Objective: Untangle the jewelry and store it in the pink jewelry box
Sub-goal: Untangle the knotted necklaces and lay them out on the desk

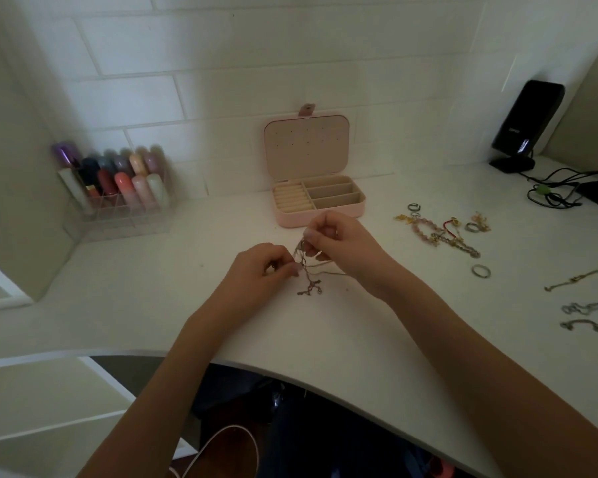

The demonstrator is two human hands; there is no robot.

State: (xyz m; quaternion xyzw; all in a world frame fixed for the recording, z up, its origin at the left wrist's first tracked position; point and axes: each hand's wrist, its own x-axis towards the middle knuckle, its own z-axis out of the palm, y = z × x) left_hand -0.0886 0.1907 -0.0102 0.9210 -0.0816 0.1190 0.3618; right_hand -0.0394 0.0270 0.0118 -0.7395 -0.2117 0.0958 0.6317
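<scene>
hands pinching thin tangled silver chains

head cam — worn, looks forward and down | close over white desk | single view

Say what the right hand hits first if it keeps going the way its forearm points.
Probably the pink jewelry box: the right hand, pinching the tangled chains, sits just in front of its near wall. Height above the desk is unclear.

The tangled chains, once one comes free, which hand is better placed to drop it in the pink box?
Probably the right hand: it pinches the tangled chains just in front of the open pink jewelry box, while the left hand grips them lower and farther away.
</scene>
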